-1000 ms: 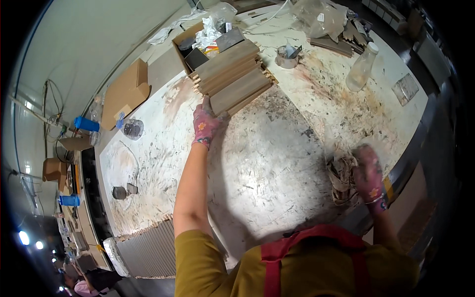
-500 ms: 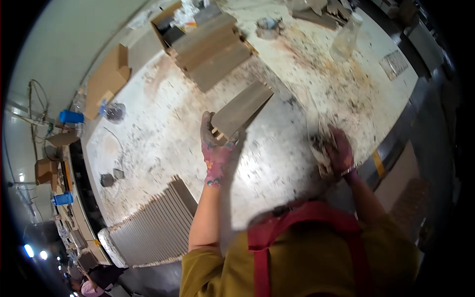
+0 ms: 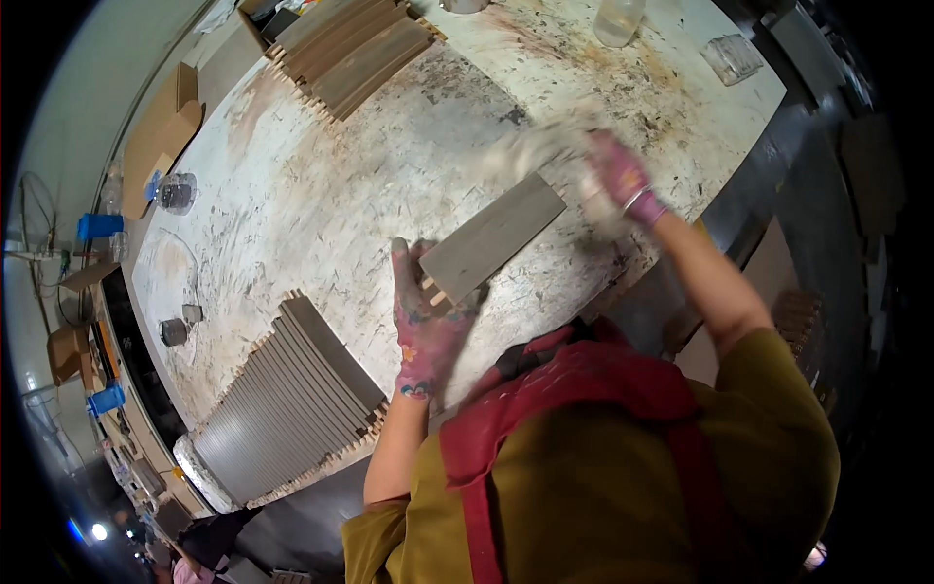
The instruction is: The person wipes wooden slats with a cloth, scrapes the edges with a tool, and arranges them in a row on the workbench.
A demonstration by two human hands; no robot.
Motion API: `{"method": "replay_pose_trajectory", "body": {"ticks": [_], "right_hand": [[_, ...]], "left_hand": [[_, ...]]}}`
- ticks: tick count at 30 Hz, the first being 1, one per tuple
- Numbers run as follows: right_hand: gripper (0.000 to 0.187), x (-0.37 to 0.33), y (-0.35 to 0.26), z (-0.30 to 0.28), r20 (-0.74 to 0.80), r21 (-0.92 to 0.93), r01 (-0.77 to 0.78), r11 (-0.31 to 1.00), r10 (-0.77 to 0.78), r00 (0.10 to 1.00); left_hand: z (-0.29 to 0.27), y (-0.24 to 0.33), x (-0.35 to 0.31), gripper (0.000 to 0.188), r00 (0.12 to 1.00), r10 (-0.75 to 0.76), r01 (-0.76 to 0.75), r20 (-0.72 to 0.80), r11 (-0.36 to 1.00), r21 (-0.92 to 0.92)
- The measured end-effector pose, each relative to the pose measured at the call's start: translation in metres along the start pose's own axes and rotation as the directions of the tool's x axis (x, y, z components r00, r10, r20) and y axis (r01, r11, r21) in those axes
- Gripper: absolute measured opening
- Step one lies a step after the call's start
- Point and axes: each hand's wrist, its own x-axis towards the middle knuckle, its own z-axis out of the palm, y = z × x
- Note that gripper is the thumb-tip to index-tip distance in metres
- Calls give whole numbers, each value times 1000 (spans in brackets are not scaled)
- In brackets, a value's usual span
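My left hand [image 3: 430, 336], in a pink flowered glove with a greyish palm, grips a grey-brown wooden board [image 3: 494, 237] by its near end, where pale dowel pegs stick out. The board is held over the table, its broad face up and its far end pointing to the upper right. My right hand [image 3: 619, 173], gloved the same way, is closed on a whitish cloth [image 3: 550, 146] just past the board's far end. Motion blurs the cloth, so I cannot tell whether it touches the board.
A long row of pegged boards [image 3: 292, 389] stands on edge at the table's near left. More boards [image 3: 355, 54] lie stacked at the back. A cardboard piece [image 3: 161, 131], a clear bottle [image 3: 618, 19], a small dark cup [image 3: 173, 333] and a flat packet [image 3: 732, 60] sit around the smudged white table [image 3: 321, 224].
My right hand has swung farther away from me with the cloth, to the board's far end. The board in my left hand has turned its face more upward. The whole view has shifted.
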Motion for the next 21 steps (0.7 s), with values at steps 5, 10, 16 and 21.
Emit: {"method": "replay_pose_trajectory", "body": {"ticks": [5, 10, 16, 21], "right_hand": [[45, -25, -118, -57, -166, -5, 435, 900, -430, 887], [50, -54, -188, 3, -81, -100, 725, 682, -731, 677], [42, 3, 10, -34, -62, 70, -14, 997, 19, 998], [42, -24, -75, -56, -90, 330, 65, 942, -38, 995]], "left_hand": [[-5, -3, -10, 80, 984, -176, 174, -28, 983, -59], [-11, -40, -37, 74, 969, 88, -193, 231, 854, 483], [-33, -3, -27, 56, 792, -586, 609, 172, 778, -153], [-63, -35, -32, 65, 611, -366, 792, 702, 264, -551]]}}
